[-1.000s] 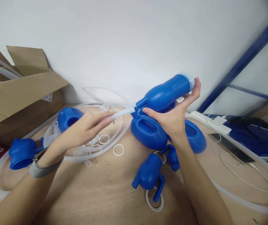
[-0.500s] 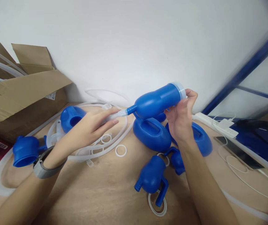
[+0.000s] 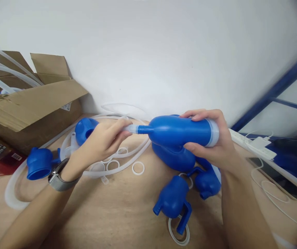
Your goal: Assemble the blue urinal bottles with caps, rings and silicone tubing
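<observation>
A blue plastic bottle-like body (image 3: 178,130) lies level in the air above the table, its narrow spout to the left and a translucent collar (image 3: 213,133) at its wide right end. My right hand (image 3: 219,138) wraps round that wide end, thumb on the near side and fingers on the far side. My left hand (image 3: 107,140) pinches a translucent tube (image 3: 133,129) whose end meets the spout. Below the body rests another blue container (image 3: 168,159). Nearer to me are a blue funnel-like piece with a handle (image 3: 173,197) and a second such piece (image 3: 208,183).
An open cardboard box (image 3: 36,100) with tubes stands at the left against the wall. Two blue parts (image 3: 39,162) and coiled tubing (image 3: 15,193) lie near it. White rings (image 3: 138,168) are scattered midtable. A power strip (image 3: 261,145), cables and a phone (image 3: 280,178) occupy the right.
The blue body has come down from a tilt to level. My right hand has shifted from its collar edge to a wrapped grip. My left hand still pinches the tube; the view has shifted slightly.
</observation>
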The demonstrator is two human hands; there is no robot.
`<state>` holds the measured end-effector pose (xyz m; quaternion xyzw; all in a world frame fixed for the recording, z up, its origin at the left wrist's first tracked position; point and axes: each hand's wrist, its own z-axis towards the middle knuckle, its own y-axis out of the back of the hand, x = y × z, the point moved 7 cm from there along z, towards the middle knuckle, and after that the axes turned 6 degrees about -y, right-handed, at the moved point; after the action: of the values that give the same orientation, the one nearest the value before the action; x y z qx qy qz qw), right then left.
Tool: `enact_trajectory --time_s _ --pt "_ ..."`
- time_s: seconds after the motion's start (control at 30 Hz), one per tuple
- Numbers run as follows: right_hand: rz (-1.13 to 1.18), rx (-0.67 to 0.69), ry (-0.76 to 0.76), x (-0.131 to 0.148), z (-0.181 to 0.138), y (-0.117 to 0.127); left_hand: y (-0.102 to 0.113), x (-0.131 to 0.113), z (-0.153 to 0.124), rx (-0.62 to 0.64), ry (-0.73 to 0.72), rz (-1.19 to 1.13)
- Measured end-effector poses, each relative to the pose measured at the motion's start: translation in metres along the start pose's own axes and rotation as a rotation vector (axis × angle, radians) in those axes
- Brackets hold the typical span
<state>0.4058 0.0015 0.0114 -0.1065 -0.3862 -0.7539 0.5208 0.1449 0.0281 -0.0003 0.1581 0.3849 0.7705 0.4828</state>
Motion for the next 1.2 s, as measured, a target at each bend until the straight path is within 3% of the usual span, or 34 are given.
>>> enact_trajectory --time_s 0.23,0.47,0.87,1.2 --pt "-0.134 0.056 0.180 0.022 -0.008 0.000 0.006 -0.009 0.001 0.011 -0.061 0.027" --pt "-0.211 0.078 0.271 0.033 -0.015 0.004 -0.009 -0.010 -0.002 0.104 -0.082 -0.087" --pt "-0.267 -0.012 0.442 0.068 -0.025 -0.009 -0.004 -0.013 0.001 0.125 0.043 -0.395" --pt "-0.286 -0.012 0.553 0.084 -0.031 -0.021 -0.020 -0.010 -0.004 0.241 0.180 -0.666"
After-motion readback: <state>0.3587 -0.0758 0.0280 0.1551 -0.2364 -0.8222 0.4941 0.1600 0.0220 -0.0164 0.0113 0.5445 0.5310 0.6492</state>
